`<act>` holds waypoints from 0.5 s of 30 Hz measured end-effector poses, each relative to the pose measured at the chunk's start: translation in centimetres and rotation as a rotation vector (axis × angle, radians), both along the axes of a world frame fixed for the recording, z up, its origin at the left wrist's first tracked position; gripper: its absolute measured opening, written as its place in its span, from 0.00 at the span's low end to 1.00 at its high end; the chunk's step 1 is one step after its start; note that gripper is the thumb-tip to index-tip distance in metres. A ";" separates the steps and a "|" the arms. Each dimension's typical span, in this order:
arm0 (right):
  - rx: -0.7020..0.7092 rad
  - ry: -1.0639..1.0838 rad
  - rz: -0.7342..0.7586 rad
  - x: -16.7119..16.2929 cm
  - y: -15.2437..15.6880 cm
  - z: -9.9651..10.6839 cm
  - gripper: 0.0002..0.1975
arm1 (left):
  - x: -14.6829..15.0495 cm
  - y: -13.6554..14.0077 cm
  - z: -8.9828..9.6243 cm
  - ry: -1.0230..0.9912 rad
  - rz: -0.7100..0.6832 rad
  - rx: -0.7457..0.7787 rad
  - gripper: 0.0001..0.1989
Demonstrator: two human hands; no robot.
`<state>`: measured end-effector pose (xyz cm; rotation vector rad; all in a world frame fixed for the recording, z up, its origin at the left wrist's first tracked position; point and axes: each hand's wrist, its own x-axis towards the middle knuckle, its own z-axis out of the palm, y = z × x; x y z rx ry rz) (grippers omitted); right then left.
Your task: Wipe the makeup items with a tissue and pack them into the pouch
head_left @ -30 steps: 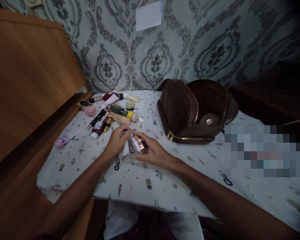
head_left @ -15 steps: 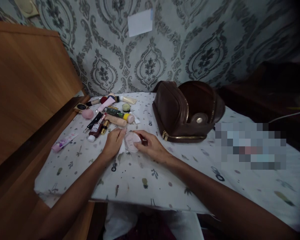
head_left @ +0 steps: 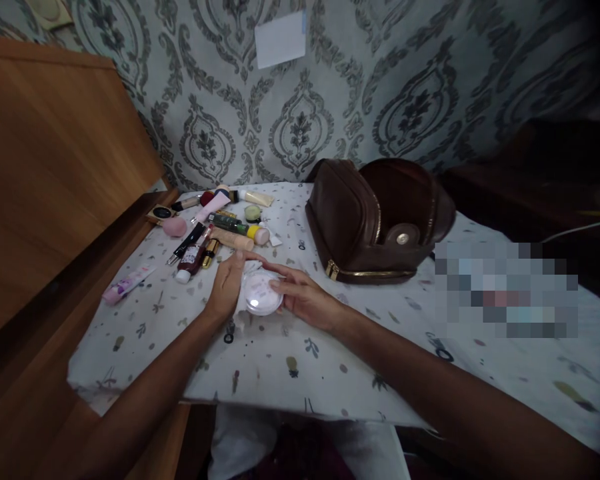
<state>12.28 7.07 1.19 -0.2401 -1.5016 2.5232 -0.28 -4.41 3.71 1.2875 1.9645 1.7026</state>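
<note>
In front of me, my right hand grips a round, flat cosmetic jar with a pale, shiny lid, its fingers along the right rim. My left hand is curled against the far left side of the jar, with a thin white wipe pressed between its fingers and the rim. Whether the wipe is tissue or cloth I cannot tell. Just beyond my left hand lie a beige tube, a small gold-and-black bottle and a dark red bottle with a white cap.
A brown leather toiletry bag stands unzipped at the back right. More cosmetics, including a pink sponge and a green-lidded jar, lie at the back left. A pink-and-white tube rests near the wooden panel. A blurred patch covers something at right.
The jar has tipped, and its lid now catches the light. My left fingers and the wipe have shifted to its far edge, while my right hand keeps its grip.
</note>
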 end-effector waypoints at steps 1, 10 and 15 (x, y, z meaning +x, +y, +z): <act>-0.035 0.006 -0.010 0.0 0.0 0.1 0.30 | 0.1 -0.1 0.1 -0.002 -0.019 -0.002 0.32; -0.332 0.074 -0.088 -0.2 0.2 0.8 0.15 | 0.1 0.4 -1.0 0.484 -0.044 0.057 0.45; -0.344 0.095 0.006 0.0 0.0 0.4 0.18 | -0.4 0.4 -1.3 0.575 -0.030 0.008 0.48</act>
